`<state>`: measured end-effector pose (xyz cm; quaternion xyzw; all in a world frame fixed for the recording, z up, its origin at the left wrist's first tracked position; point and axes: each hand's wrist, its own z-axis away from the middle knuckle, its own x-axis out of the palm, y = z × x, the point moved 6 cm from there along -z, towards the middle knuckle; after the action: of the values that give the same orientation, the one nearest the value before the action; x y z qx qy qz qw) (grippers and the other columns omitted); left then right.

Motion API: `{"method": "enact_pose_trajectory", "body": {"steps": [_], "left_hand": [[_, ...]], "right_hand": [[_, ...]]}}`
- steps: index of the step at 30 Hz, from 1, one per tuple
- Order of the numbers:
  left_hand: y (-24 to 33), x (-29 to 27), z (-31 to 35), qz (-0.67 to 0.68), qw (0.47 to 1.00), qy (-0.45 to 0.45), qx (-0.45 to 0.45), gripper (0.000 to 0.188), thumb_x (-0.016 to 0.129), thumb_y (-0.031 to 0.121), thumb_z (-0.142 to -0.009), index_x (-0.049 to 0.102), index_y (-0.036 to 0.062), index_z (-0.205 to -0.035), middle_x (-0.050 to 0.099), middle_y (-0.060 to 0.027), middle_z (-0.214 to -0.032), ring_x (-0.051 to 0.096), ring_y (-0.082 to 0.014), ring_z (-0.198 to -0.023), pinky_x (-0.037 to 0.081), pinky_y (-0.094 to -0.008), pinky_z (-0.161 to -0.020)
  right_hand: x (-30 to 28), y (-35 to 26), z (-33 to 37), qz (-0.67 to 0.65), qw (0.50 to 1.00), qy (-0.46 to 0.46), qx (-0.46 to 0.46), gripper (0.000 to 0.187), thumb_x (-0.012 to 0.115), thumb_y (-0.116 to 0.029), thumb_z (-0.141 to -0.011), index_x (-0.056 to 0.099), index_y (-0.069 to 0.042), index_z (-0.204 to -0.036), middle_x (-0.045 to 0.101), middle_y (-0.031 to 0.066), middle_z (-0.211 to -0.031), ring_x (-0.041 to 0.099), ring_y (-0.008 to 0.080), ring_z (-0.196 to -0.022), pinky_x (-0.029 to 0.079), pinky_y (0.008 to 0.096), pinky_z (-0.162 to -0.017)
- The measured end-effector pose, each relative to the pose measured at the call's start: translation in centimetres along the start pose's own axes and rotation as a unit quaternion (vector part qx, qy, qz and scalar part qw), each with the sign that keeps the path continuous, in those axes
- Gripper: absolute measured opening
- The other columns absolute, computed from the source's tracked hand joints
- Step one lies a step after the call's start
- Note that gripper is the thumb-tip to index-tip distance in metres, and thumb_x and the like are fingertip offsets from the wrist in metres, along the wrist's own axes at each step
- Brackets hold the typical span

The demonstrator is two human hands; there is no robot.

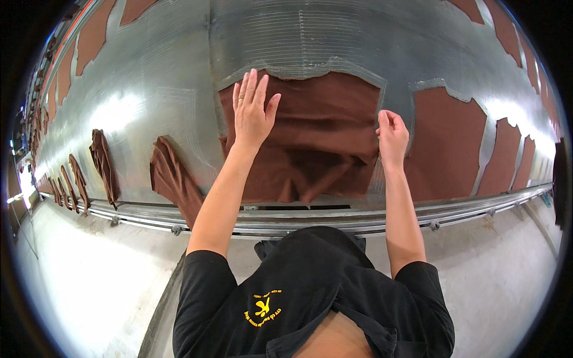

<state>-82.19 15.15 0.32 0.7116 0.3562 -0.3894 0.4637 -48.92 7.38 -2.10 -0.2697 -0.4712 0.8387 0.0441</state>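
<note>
A brown cut fabric panel lies in front of me on the metal table, its far edge close to a pale outline. Wavy folds run across its near half. My left hand is over the panel's left side, fingers stretched out and palm down. At the right edge, my right hand is closed, thumb and fingers pinched together at the cloth's border. The fingertips partly hide what is between them.
Flat brown panels lie to the right inside pale outlines. Crumpled brown pieces hang toward the table's near edge on the left. A metal rail runs along that edge. More brown panels lie on the far side.
</note>
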Motion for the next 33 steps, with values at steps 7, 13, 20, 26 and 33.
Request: {"method": "enact_pose_trajectory", "body": {"steps": [7,13,20,26,33], "left_hand": [[4.8,2.1,-0.5,-0.008,0.972,-0.14,0.188,0.056,0.059,0.037,-0.1,0.051,0.0084,-0.147,0.045,-0.0107,-0.157,0.037,-0.0258,-0.148,0.026,-0.0451,-0.123],[5.3,4.2,-1.2,-0.014,0.948,-0.224,0.225,0.07,0.049,0.053,-0.101,0.039,0.0093,-0.155,0.034,-0.0108,-0.163,0.028,-0.0281,-0.152,0.021,-0.0474,-0.125],[0.1,2.4,-6.0,-0.081,0.996,-0.026,0.028,0.076,0.045,0.055,-0.103,0.037,-0.0022,-0.153,0.033,-0.0234,-0.161,0.027,-0.038,-0.152,0.018,-0.0511,-0.124],[5.7,1.5,-0.9,0.042,0.961,-0.165,0.217,0.063,0.061,0.04,-0.099,0.047,0.0037,-0.149,0.042,-0.017,-0.158,0.037,-0.0326,-0.148,0.028,-0.0486,-0.121],[9.1,2.9,-4.6,0.106,0.982,-0.061,0.144,0.037,0.073,0.025,-0.091,0.068,0.007,-0.123,0.064,-0.01,-0.132,0.059,-0.0284,-0.124,0.042,-0.0441,-0.106]], "right_hand": [[0.2,-1.6,-1.1,-0.01,0.999,-0.009,-0.052,0.027,0.065,-0.026,-0.101,0.07,0.0,-0.107,0.068,-0.0003,-0.091,0.059,0.0055,-0.075,0.05,0.023,-0.071],[0.1,-0.9,-0.4,-0.028,0.999,-0.019,-0.019,0.026,0.064,-0.025,-0.102,0.069,0.0,-0.108,0.068,0.0,-0.092,0.059,0.006,-0.075,0.05,0.0231,-0.071],[-0.9,0.0,0.0,-0.051,0.999,-0.011,-0.017,0.025,0.063,-0.024,-0.102,0.069,-0.001,-0.108,0.067,-0.0011,-0.091,0.058,0.0055,-0.074,0.049,0.0224,-0.069],[-0.9,-0.8,-0.8,0.026,0.996,0.019,-0.079,0.024,0.067,-0.023,-0.098,0.072,0.0,-0.103,0.07,0.0029,-0.089,0.063,0.01,-0.075,0.052,0.0262,-0.071],[0.1,-3.2,-3.3,0.141,0.979,0.055,-0.139,0.025,0.072,-0.025,-0.091,0.073,-0.002,-0.098,0.073,0.0124,-0.094,0.07,0.0275,-0.084,0.054,0.0369,-0.079]]}}
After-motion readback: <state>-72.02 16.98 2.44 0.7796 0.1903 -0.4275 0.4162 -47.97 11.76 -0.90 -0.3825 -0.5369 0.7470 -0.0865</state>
